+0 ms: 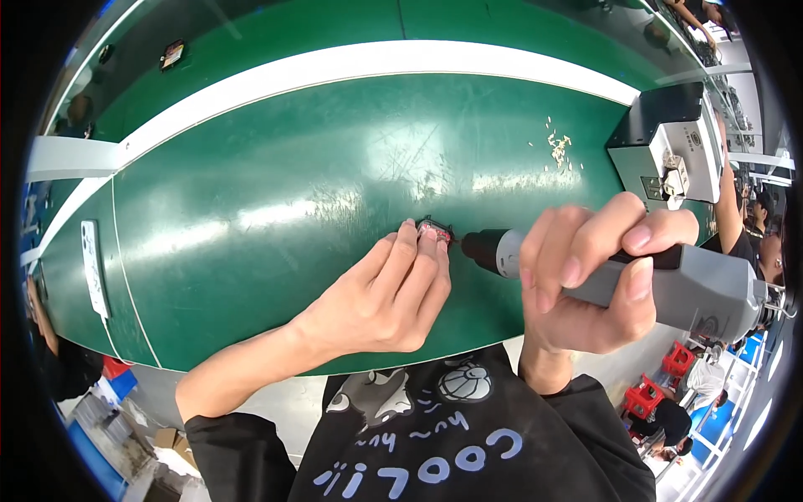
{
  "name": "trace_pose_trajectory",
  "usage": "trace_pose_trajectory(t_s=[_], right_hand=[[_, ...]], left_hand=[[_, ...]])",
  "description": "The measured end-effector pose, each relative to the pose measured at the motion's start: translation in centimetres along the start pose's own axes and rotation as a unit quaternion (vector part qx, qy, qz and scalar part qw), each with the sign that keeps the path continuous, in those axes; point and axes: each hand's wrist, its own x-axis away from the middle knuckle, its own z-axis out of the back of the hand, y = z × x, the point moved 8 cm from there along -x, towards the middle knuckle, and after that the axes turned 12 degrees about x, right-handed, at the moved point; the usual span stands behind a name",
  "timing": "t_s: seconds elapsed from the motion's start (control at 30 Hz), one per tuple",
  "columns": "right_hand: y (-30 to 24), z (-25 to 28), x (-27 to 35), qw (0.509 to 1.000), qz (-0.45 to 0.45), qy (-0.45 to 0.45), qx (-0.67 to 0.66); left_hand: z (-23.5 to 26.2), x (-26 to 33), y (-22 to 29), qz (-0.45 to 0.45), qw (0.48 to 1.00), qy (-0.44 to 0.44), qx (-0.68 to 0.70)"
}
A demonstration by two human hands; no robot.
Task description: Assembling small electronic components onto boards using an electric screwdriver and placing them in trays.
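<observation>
We have a green worktop [251, 276] spread before us, bounded along its far edge by a white rail [381, 60]. At its right end, toward the far corner, sits a boxy machine [682, 146] with a black top and a pale front. The grey electric screwdriver [703, 284] lies level above the right part of the near edge, its dark nose aimed left. Our right hand [585, 309] is closed around its body, fingers over the top and thumb on the near side. Our left hand [389, 293] reaches over the near edge, fingers close together, their tips holding a small part down. Beside the left edge lies a long white strip [94, 268]. The small part [436, 230], black-rimmed with some red, is on the worktop right of its middle; we cannot tell whether the bit touches it. Tiny pale pieces [559, 151] are scattered toward the far right corner, near the machine.
</observation>
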Motion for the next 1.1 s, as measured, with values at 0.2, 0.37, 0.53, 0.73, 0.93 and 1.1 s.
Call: trace_pose_trajectory(t_s=[0.2,0.37,0.53,0.73,0.93,1.1], right_hand=[[0.4,0.0,0.5,1.0,-0.004,-0.012,-0.027],[1.0,-0.1,0.5,0.999,-0.029,-0.007,-0.039],[1.2,-0.5,1.0,0.992,-0.066,0.016,-0.111],[0.0,-1.3,1.1,0.999,-0.022,0.021,0.02],[1.5,1.1,0.8,0.991,-0.089,0.03,-0.098],[-3.9,5.2,0.2,0.994,0.034,0.074,-0.067]], left_hand=[[0.0,-0.2,0.0,0.009,1.0,-0.003,0.01],[0.1,-0.3,-0.5,0.029,0.999,0.007,0.034],[0.3,-0.4,-1.1,0.056,0.995,-0.001,0.082],[1.2,-1.5,-1.2,0.042,0.994,-0.001,0.105],[0.8,-1.6,-2.8,-0.032,0.99,-0.009,0.134],[0.3,-3.8,-7.5,-0.04,0.998,0.006,0.041]])
